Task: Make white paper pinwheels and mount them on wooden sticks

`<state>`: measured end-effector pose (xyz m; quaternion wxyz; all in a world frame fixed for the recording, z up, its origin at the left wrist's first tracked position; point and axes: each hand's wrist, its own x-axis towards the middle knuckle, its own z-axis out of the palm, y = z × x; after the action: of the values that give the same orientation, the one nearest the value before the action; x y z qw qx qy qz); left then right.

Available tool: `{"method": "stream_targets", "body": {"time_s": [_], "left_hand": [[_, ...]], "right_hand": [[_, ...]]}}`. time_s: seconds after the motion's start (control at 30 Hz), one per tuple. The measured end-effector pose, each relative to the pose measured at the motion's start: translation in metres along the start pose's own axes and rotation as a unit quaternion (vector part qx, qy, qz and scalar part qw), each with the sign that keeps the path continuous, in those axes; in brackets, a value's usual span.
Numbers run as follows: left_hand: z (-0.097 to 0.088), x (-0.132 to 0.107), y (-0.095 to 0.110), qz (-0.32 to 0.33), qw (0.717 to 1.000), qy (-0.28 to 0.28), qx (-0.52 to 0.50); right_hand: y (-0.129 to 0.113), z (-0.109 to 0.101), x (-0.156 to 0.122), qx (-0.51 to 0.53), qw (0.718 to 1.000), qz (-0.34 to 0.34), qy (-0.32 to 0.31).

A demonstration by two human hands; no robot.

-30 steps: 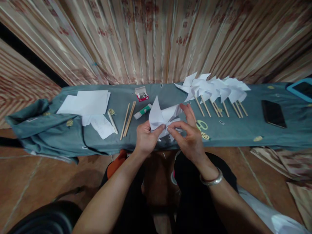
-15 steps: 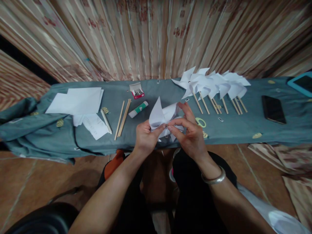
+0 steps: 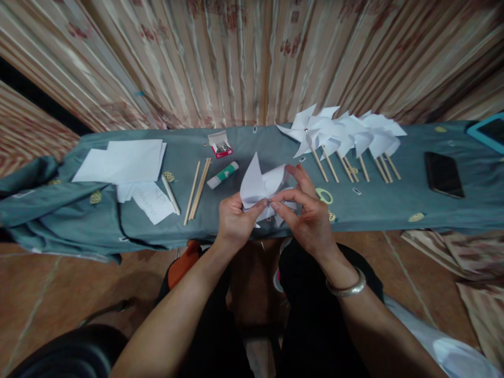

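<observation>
Both hands pinch the centre of a white paper pinwheel [image 3: 255, 185], held just above the near edge of the cloth-covered bench [image 3: 394, 210]. Left hand [image 3: 235, 223]: grip clenched on the folded centre from the left, thumb and forefinger meeting. Right hand [image 3: 311, 218]: grip closed on the same centre from the right, fingertips on the paper; a metal bangle [image 3: 346, 289] circles the wrist. Just beside the right hand lie green scissors [image 3: 323, 196]. Left of the pinwheel: glue stick [image 3: 222, 175], wooden sticks [image 3: 199, 188], small red box [image 3: 220, 145], loose paper sheets [image 3: 122, 161]. Further back on the right: a row of finished pinwheels [image 3: 342, 137] on sticks, then a dark phone [image 3: 443, 174].
</observation>
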<state>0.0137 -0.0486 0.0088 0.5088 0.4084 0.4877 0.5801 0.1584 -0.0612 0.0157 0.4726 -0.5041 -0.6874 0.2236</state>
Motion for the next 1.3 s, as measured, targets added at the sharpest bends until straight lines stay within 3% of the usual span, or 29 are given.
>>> {"method": "stream_targets", "body": {"time_s": [0.5,0.83,1.13,1.3], "left_hand": [[-0.005,-0.001,-0.006,0.054,0.995,-0.009,0.079],[-0.012,0.001,-0.014,0.143,0.975,-0.072,0.156],[-0.015,0.0,-0.012,0.142,0.968,-0.09,0.188],[-0.015,0.0,-0.009,0.113,0.977,-0.083,0.16]], "right_hand": [[-0.002,0.001,-0.001,0.003,1.0,0.01,0.001],[0.001,0.002,-0.001,0.034,0.998,0.055,0.0],[0.004,0.004,0.001,0.079,0.993,0.09,0.009],[0.007,0.008,-0.001,0.092,0.989,0.11,0.036]]}}
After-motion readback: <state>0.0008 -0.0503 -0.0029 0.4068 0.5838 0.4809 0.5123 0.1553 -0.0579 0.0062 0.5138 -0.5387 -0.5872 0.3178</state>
